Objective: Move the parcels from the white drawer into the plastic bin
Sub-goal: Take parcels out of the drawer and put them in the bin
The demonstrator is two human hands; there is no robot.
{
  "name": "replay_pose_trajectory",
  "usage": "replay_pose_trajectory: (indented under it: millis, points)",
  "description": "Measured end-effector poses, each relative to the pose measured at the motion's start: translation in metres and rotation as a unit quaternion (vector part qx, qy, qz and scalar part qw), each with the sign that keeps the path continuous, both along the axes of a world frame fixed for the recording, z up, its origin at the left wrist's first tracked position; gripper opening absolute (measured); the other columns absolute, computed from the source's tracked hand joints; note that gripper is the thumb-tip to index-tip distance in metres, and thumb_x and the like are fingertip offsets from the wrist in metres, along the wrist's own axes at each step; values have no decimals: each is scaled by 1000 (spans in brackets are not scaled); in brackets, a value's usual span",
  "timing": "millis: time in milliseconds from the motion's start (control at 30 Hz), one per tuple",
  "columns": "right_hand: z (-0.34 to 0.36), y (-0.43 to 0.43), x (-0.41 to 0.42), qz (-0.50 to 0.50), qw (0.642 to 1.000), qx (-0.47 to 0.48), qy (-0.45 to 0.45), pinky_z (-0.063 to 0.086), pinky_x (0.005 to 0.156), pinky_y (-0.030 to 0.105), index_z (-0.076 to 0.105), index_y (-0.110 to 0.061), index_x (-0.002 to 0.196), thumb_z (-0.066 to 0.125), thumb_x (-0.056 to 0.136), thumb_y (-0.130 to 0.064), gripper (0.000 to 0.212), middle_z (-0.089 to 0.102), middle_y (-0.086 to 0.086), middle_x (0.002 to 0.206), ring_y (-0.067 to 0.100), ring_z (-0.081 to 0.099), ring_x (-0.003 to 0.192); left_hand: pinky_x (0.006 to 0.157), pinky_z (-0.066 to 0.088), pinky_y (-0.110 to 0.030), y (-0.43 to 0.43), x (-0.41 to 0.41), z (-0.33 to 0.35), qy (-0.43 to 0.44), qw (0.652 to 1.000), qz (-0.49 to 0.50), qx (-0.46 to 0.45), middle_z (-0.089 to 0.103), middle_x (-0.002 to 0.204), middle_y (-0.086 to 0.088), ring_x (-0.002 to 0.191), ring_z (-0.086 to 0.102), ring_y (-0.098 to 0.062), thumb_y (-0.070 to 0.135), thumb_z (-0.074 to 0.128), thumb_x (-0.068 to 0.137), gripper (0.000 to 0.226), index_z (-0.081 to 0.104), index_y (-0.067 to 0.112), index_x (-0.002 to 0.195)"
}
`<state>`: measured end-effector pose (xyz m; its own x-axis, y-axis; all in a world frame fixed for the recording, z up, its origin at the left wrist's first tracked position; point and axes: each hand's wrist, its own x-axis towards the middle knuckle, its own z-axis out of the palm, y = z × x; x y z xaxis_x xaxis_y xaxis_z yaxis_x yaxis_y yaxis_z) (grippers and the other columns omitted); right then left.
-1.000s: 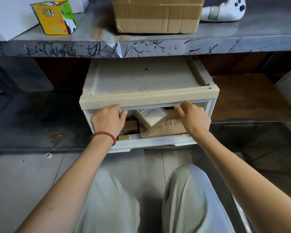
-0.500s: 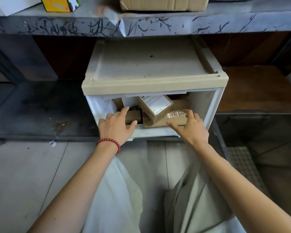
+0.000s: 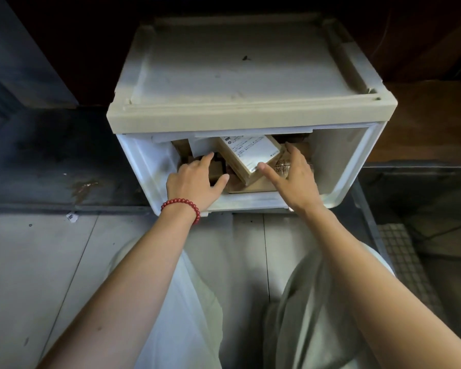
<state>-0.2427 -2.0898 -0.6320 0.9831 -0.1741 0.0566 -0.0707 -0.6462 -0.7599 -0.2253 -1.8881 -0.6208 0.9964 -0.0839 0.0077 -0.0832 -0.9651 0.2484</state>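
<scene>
The white drawer (image 3: pixel 351 161) stands pulled out under its beige-topped case (image 3: pixel 237 75). Inside lie several brown parcels. A tilted parcel with a white label (image 3: pixel 250 155) rests on a flat brown one (image 3: pixel 253 186). A small brown parcel (image 3: pixel 216 172) sits at the left. My left hand (image 3: pixel 194 182), with a red bead bracelet, reaches in and lies on the small parcel with straight fingers. My right hand (image 3: pixel 293 177) is spread round the labelled parcel, thumb at its near corner, fingers along its right side. The dark see-through plastic bin (image 3: pixel 415 169) stands on the floor at the right.
The drawer case sits on a low dark shelf (image 3: pixel 51 166) under a table. Grey floor tiles (image 3: pixel 37 262) lie on the left. My knees in pale trousers (image 3: pixel 186 302) fill the bottom middle. Brown wood (image 3: pixel 431 121) shows behind the bin.
The drawer has slid further out. Both hands have left its front edge and gone inside onto the parcels. The view has tipped downward and closer.
</scene>
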Motion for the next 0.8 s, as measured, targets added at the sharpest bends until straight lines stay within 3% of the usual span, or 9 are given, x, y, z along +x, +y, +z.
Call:
replay_pose_trajectory:
  millis: [100,200,333,467,600,700,800]
  points:
    - [-17,0,19,-20,997,67,34,30,101,21,28,-16,149,60,88,-53,79,40,0,149,16,37,137,92,42,-39,-7,19,-17,46,997,12,-53,47,142,1,129,44,-24,68,35,89,70,26,31,148]
    - [-13,0,26,-25,993,106,48,34,84,17,38,-16,140,57,92,-46,59,53,-3,135,16,48,126,92,43,-38,-11,25,-14,49,995,8,-88,48,142,4,129,44,-22,75,35,84,78,25,33,148]
    - [-14,5,30,-18,989,139,45,36,87,20,40,-16,142,56,94,-42,57,53,-5,128,11,52,111,102,41,-39,-15,30,-17,97,975,16,-202,47,143,6,131,42,-18,78,43,77,87,26,32,148]
    - [-24,15,20,14,985,156,76,45,87,24,52,-16,132,58,94,-38,45,60,-5,106,14,58,102,103,33,-24,-17,17,-21,91,932,47,-349,53,137,8,130,43,-12,56,58,85,66,36,33,144]
    - [-29,21,7,29,968,230,99,47,92,29,55,-19,112,62,91,-37,28,61,-3,119,13,58,109,90,32,-13,-11,-2,-28,79,916,47,-391,52,135,10,115,49,-2,40,61,89,59,36,36,143]
    - [-21,25,-3,26,951,288,107,45,80,27,49,-23,97,61,91,-36,18,60,-7,106,6,56,92,99,44,-32,-6,-14,-30,97,899,51,-423,50,135,8,110,52,-4,53,62,82,63,37,44,140]
    - [-22,28,-21,11,942,315,113,47,92,38,49,-25,95,63,89,-34,18,62,-6,106,11,59,99,98,47,-45,-2,-34,-29,108,886,58,-447,49,133,9,120,51,-12,62,61,72,69,38,50,136]
